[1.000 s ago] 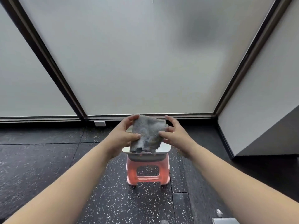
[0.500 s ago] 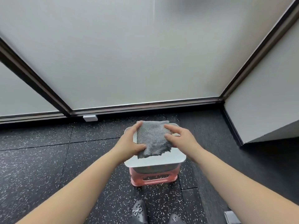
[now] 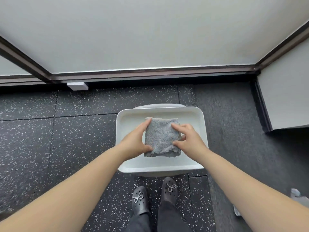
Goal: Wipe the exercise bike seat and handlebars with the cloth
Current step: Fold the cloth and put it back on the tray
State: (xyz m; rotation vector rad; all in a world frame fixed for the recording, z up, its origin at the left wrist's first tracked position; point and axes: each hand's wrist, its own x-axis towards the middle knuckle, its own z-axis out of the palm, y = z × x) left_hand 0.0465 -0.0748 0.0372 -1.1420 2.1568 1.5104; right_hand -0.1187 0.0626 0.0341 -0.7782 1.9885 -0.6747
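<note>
Speckled black gym floor [image 3: 66, 139] | folded grey cloth [image 3: 161, 137] in white tray [image 3: 160, 167] | left hand [image 3: 135, 141], right hand [image 3: 189, 139] pinch opposite edges | soft, light, likely floppy; best gripped by folded edges

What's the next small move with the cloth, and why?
Probably lift the folded grey cloth clear of the white tray. Left hand and right hand hold its two sides over the tray, and no exercise bike is in view yet.
</note>
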